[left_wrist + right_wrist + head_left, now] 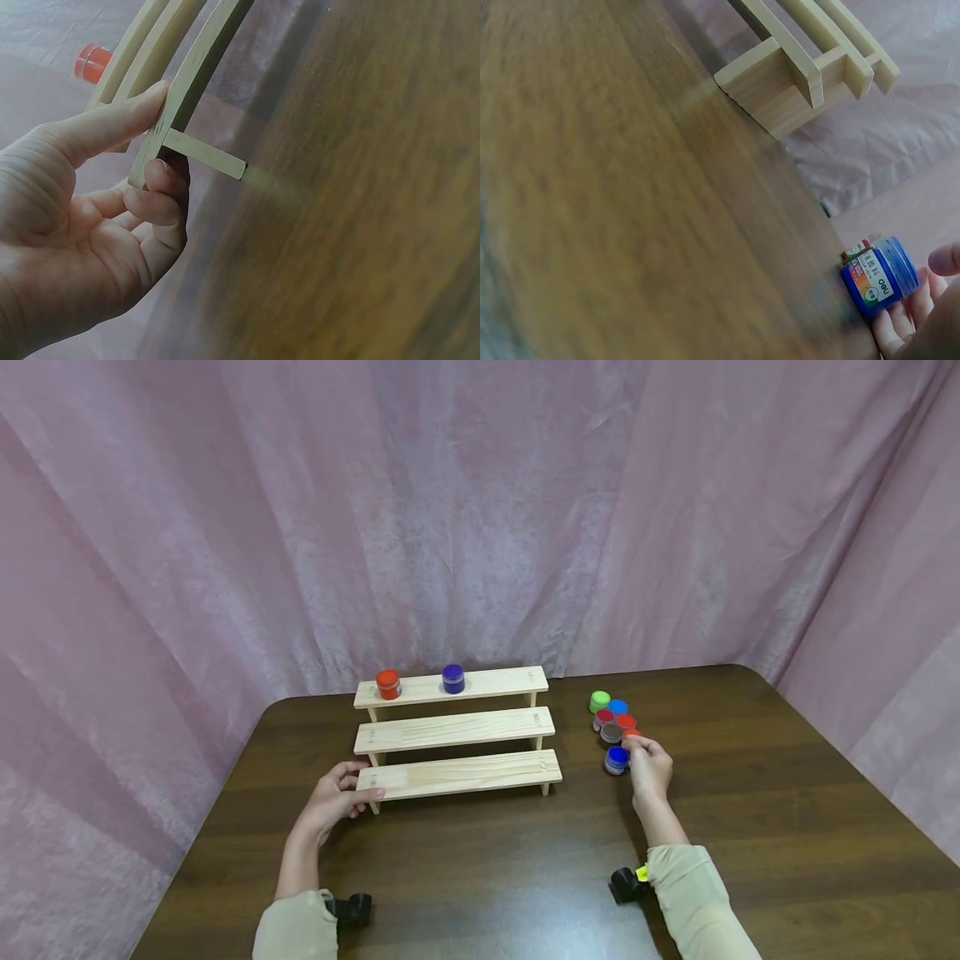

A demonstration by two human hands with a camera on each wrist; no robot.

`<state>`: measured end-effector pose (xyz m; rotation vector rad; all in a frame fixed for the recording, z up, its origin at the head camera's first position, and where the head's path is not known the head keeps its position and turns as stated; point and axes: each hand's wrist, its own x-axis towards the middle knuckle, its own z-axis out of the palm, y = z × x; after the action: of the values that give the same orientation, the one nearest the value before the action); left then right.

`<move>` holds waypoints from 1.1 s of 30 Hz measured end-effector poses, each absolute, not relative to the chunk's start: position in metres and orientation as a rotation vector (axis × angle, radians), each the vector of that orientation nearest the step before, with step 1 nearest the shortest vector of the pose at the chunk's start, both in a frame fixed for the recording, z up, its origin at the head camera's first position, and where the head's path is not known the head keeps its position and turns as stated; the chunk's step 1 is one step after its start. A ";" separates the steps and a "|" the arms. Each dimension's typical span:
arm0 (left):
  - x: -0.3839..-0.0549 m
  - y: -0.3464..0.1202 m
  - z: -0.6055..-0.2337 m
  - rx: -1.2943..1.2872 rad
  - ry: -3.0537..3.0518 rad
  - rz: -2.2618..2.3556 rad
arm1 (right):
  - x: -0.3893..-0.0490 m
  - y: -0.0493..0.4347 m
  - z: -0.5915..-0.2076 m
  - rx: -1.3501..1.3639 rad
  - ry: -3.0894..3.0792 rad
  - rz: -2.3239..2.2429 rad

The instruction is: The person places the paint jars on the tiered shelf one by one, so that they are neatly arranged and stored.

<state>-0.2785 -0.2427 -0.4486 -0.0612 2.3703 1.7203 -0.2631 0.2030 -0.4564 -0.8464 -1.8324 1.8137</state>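
My left hand (pixel 333 802) grips the left end of a three-step wooden rack (pixel 465 775), thumb on top of the lowest step and fingers curled beneath it. In the left wrist view the thumb and fingers clasp the end of that step (pixel 196 82). On the right, my right hand (pixel 649 768) pinches an orange-lidded paint jar (pixel 632 734), mostly hidden by the fingers. A blue paint jar (pixel 617 761) stands just left of this hand; its label shows in the right wrist view, where it partly covers the fingers (pixel 900 322).
An orange jar (pixel 388 684) and a purple jar (pixel 453 678) stand on the top step. Beyond the right hand cluster green (pixel 599 701), light blue (pixel 617 707), dark red (pixel 603 719), red (pixel 626 722) and brown (pixel 611 733) jars. Pink curtains (pixel 480 527) hang behind the table (pixel 480 860).
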 end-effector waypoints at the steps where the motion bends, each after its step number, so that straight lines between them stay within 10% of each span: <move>1: -0.278 -0.243 -0.449 -0.060 2.371 1.721 | -0.263 0.203 -0.457 -0.843 -1.844 1.809; 33: -0.278 -0.242 -0.449 -0.058 2.378 1.713 | -0.260 0.238 -0.452 -0.496 -2.435 2.024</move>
<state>-0.2778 -0.2418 -0.4493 -0.0584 2.3777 1.7132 -0.2603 0.2378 -0.4519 -0.4962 -2.4353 2.0241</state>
